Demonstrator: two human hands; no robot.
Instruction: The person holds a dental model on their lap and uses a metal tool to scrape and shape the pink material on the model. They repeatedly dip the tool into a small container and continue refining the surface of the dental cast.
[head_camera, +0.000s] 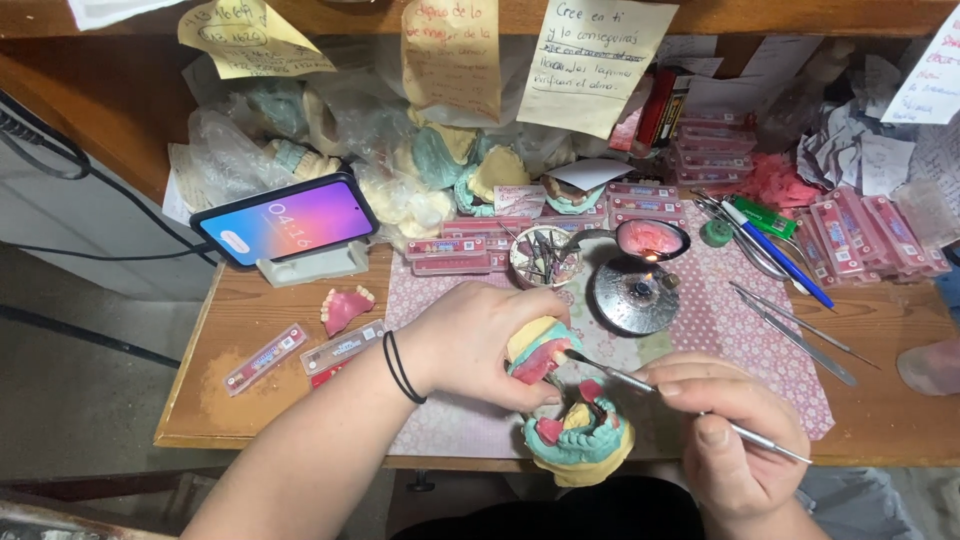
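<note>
Cluttered wooden bench (250, 400), left hand (480, 340) gripping dental cast (540, 348), right hand (725, 435) pinching metal instrument (640, 383) tip-left

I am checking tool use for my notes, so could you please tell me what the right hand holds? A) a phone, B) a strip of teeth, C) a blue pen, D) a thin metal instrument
D: the right hand grips a thin metal instrument, its tip on the dental model held in the left hand.

Around the pink floral mat (720, 320), the dental cast (580, 440) was yellow, teal and pink, the phone screen (285, 220) purple-orange, the pen (775, 250) blue.
</note>
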